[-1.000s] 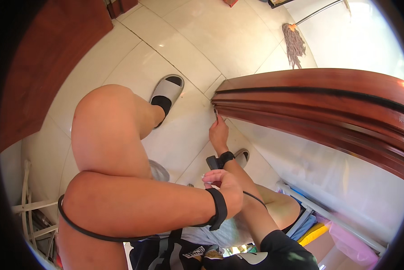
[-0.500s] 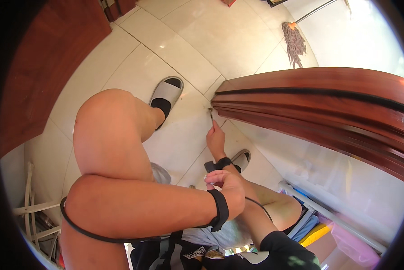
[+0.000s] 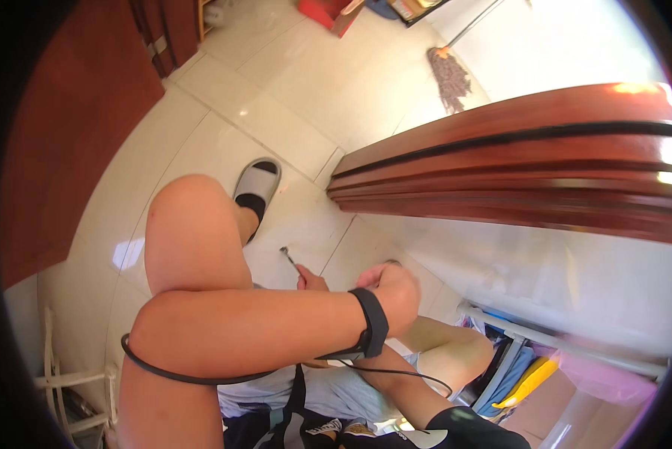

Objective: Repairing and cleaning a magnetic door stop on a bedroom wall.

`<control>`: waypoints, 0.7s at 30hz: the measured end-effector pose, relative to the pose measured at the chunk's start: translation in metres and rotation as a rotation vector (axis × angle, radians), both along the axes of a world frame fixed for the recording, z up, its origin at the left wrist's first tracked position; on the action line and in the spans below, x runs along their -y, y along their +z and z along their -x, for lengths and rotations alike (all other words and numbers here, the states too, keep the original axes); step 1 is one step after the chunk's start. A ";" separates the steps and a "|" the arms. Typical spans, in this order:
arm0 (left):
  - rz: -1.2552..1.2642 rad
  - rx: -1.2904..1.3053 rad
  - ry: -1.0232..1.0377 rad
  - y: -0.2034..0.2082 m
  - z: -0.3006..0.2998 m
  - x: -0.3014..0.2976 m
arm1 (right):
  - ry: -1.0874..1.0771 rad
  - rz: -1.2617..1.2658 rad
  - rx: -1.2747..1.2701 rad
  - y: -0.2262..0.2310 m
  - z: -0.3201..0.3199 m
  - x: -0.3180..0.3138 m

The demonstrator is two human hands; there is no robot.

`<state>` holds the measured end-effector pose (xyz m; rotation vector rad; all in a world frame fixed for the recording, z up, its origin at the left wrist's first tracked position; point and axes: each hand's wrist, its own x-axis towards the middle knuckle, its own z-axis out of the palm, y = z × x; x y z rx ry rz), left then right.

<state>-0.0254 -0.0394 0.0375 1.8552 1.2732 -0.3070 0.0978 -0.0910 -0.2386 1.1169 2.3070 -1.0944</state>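
Observation:
My right hand point(image 3: 313, 280) shows just past my left forearm, its fingers closed around a thin slim-handled tool point(image 3: 289, 255) with a small dark end. That end is over the tiled floor point(image 3: 306, 209), beside my sandalled foot point(image 3: 257, 198); whether it touches the tiles I cannot tell. My right wrist is hidden behind the left forearm. My left hand point(image 3: 393, 294), with a black band at its wrist, is held to the right with curled fingers. Whatever is in those fingers is too hidden and blurred to name.
A red-brown wooden door frame point(image 3: 501, 176) rises at the right, and a wooden panel point(image 3: 74, 142) stands at the left. A mop point(image 3: 450, 78) lies at the back. A rack with folded cloths point(image 3: 519, 374) is at the lower right. A black cable point(image 3: 179, 385) hangs by my left arm.
My right hand has drawn the tool away from the foot of the door frame, back toward me and leftward. My left hand has shifted slightly right. The whole view has shifted too.

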 end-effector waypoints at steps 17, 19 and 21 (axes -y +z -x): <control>-2.005 0.885 0.755 0.135 0.040 -0.076 | -0.152 0.003 -0.434 0.015 -0.038 -0.014; -2.058 0.848 0.755 0.141 0.055 -0.074 | -0.108 0.052 -0.309 0.040 -0.024 -0.004; -2.047 0.812 0.796 0.141 0.064 -0.075 | -0.122 0.081 -0.447 0.015 -0.023 0.015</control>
